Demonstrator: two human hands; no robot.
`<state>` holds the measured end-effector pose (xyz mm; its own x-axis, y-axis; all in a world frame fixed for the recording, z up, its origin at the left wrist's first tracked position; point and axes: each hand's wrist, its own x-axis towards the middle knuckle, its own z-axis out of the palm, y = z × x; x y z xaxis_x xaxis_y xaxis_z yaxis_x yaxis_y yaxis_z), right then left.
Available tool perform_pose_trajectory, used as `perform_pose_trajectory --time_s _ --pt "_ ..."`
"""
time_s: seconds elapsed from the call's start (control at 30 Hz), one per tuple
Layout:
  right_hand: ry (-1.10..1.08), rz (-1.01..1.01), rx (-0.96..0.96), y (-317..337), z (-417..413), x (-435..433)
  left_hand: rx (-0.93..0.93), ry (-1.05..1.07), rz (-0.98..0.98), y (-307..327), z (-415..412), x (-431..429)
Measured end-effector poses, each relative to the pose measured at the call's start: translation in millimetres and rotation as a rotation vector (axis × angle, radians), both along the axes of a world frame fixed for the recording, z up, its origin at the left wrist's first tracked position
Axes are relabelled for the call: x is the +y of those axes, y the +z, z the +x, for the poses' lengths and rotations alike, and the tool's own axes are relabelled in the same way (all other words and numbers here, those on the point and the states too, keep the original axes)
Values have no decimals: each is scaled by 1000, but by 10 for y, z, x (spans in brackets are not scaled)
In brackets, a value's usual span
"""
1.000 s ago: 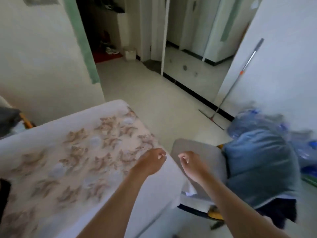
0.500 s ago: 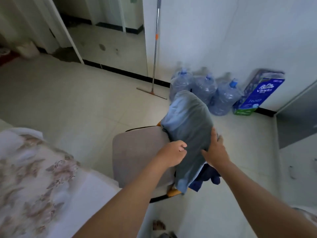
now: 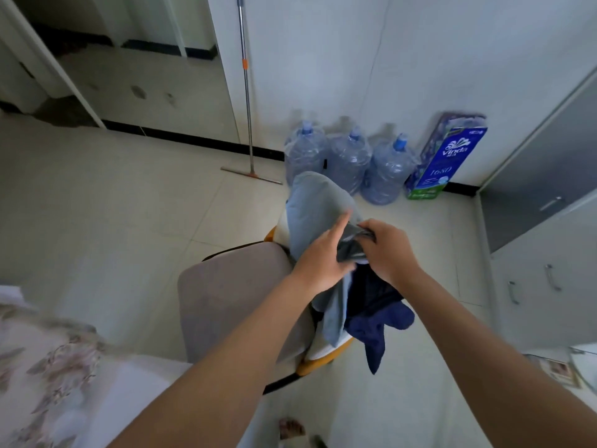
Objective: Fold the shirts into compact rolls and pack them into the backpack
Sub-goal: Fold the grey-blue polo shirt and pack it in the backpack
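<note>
A bunched dark grey garment (image 3: pixel 350 248) is sitting crumpled between the two hands, the right hand (image 3: pixel 387 250) pinching its upper edge and the left hand (image 3: pixel 321 258) pressing against its other side. A pale blue shirt (image 3: pixel 315 202) is hanging draped and unfolded just beyond the grip, rising above it and trailing down beneath the left hand. A navy garment (image 3: pixel 378 321) is dangling loose directly below the grip, one limp end pointing down.

Pale tiled floor (image 3: pixel 97 205) meets a white wall (image 3: pixel 323 59) with black skirting (image 3: pixel 181 139), where a squeegee (image 3: pixel 247 108), three water jugs (image 3: pixel 347 160) and a tissue pack (image 3: pixel 442 163) stand beside grey cabinets (image 3: pixel 542 263).
</note>
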<state>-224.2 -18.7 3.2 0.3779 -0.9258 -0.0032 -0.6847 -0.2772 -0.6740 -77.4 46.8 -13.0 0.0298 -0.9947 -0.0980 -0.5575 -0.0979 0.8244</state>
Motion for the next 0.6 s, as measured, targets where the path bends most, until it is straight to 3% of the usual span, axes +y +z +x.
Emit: perform_pose_trajectory --time_s 0.13,0.4,0.53,0.6 --pt "30 120 -126 -85 159 38 -136 155 -125 54 327 -21" --pt "234 33 336 -415 227 129 -265 202 -77 68 762 136" --pt "102 -132 425 -374 343 137 -245 245 -139 319 758 135" --pt "-51 -140 327 -239 427 113 -275 247 -122 457 827 142"
